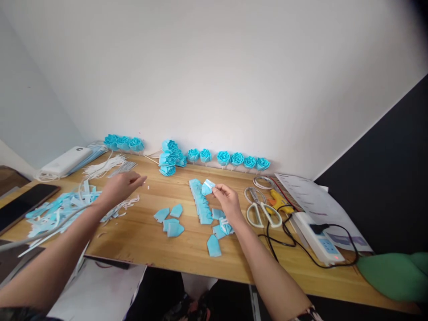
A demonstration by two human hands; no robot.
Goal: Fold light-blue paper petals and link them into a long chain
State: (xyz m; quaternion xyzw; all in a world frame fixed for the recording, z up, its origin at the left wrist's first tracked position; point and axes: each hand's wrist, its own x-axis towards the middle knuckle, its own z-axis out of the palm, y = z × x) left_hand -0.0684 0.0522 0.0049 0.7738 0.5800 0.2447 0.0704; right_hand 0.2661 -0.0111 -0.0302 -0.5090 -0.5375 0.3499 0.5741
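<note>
My right hand (228, 200) pinches a light blue fabric petal (207, 187) with a white strip along one edge, raised beside an overlapping row of blue petals (200, 203). My left hand (122, 185) hovers over the left of the table, fingers drawn together; anything in them is too small or hidden to see. Loose blue petals (175, 229) lie between the hands. More petals (214, 246) are by my right wrist, some partly covered by it.
Blue fabric roses (237, 159) line the wall. White-handled scissors (259, 211), a yellow glue gun (277, 200), black cable and a power strip (319, 240) occupy the right. Blue and white scraps (60, 207), a phone (26, 205) and a white power bank (67, 160) are left.
</note>
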